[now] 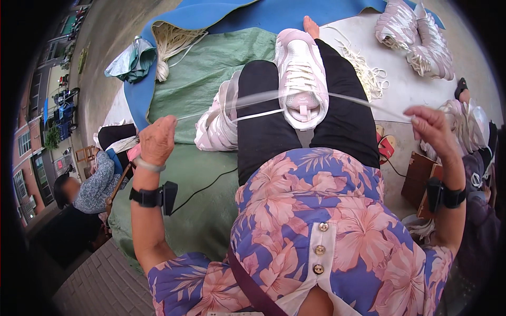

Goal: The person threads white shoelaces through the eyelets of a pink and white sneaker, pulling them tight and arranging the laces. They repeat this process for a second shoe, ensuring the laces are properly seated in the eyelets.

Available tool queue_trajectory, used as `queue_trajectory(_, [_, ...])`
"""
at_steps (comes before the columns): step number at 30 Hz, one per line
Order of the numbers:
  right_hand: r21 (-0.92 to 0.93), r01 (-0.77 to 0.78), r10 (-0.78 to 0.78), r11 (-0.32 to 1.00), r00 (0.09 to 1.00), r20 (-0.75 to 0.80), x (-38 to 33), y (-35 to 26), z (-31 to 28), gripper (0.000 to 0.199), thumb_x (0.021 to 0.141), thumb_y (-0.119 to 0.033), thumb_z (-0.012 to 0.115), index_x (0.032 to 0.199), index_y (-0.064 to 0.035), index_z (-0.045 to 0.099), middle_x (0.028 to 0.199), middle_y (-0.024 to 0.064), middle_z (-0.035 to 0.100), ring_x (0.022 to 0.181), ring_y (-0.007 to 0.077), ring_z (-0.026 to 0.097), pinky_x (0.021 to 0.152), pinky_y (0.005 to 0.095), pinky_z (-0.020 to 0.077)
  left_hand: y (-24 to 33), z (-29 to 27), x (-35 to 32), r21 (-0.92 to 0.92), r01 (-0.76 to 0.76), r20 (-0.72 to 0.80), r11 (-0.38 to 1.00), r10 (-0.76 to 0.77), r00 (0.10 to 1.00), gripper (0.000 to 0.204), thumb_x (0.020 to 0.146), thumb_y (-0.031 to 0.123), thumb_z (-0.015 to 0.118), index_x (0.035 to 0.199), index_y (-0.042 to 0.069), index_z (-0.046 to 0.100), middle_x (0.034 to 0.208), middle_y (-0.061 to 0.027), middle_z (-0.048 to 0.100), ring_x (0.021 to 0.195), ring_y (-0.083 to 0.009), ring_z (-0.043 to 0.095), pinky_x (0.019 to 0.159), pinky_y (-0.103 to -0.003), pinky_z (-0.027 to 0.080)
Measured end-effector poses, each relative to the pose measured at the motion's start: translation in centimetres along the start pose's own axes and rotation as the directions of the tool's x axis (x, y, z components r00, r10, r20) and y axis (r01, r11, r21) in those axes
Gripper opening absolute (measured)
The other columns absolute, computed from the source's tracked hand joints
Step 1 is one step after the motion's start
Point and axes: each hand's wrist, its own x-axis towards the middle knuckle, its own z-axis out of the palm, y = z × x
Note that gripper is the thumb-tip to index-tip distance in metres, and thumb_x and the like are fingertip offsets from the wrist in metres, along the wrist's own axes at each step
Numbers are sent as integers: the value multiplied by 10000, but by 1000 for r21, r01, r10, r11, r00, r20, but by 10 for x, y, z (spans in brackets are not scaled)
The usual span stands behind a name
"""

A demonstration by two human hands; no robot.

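Observation:
A white and pale pink sneaker [301, 58] rests between my thighs, its heel opening toward me and its upper partly laced. White shoelace [363, 101] runs taut and blurred from the sneaker out to both sides. At the left end, my left hand [158, 139] is closed on it, raised beside my left knee. My right hand [435, 131] pinches the other end, out past my right thigh. Against my left leg leans a group of similar pink and white shoes [217, 129], partly hidden.
Green sheeting [221, 58] and a blue mat [237, 20] lie around me. A lace bundle [176, 45] sits far left; loose laces [369, 73] lie by my right leg. Stacked shoes [419, 45] stand far right, a brown box [420, 181] nearer. Another person [97, 184] sits left.

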Motion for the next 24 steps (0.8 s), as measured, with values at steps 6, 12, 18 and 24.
queue_trajectory(6, [-416, -6, -32, 909, 996, -84, -21, 102, 1, 181, 847, -165, 548, 794, 8, 558, 546, 49, 505, 501, 168, 500, 486, 293, 384, -52, 70, -53, 110, 119, 97, 987, -130, 987, 80, 856, 155, 482, 834, 91, 525, 729, -129, 569, 642, -348, 566, 535, -432, 442])
queue_trajectory(12, [-806, 311, -478, 504, 877, 39, 1, 134, 12, 166, 790, -168, 578, 727, -22, 527, 583, 126, 503, 607, 322, 543, 578, 429, 411, -47, 93, -46, 219, 152, 350, 964, -223, 910, 210, 827, 226, 485, 707, 68, 554, 689, -171, 576, 679, -401, 562, 587, -482, 449])
queue_trajectory(18, [161, -41, 96, 986, 933, -347, 71, 67, -29, 149, 794, -195, 610, 844, -55, 626, 617, -11, 499, 523, 103, 438, 523, 246, 403, -56, 70, 44, -555, 753, 269, 354, -780, 565, 273, 806, 269, 534, 625, 66, 555, 514, -48, 501, 401, -162, 455, 385, -317, 351])
queue_trajectory(24, [561, -220, 273, 798, 962, -10, 88, 40, 66, 161, 762, -143, 620, 875, -30, 629, 672, -4, 552, 563, 56, 515, 549, 227, 502, 58, 96, 74, -715, 673, 667, -190, -471, 577, 197, 808, 189, 588, 658, 64, 564, 516, 18, 453, 368, -47, 339, 331, -206, 212])
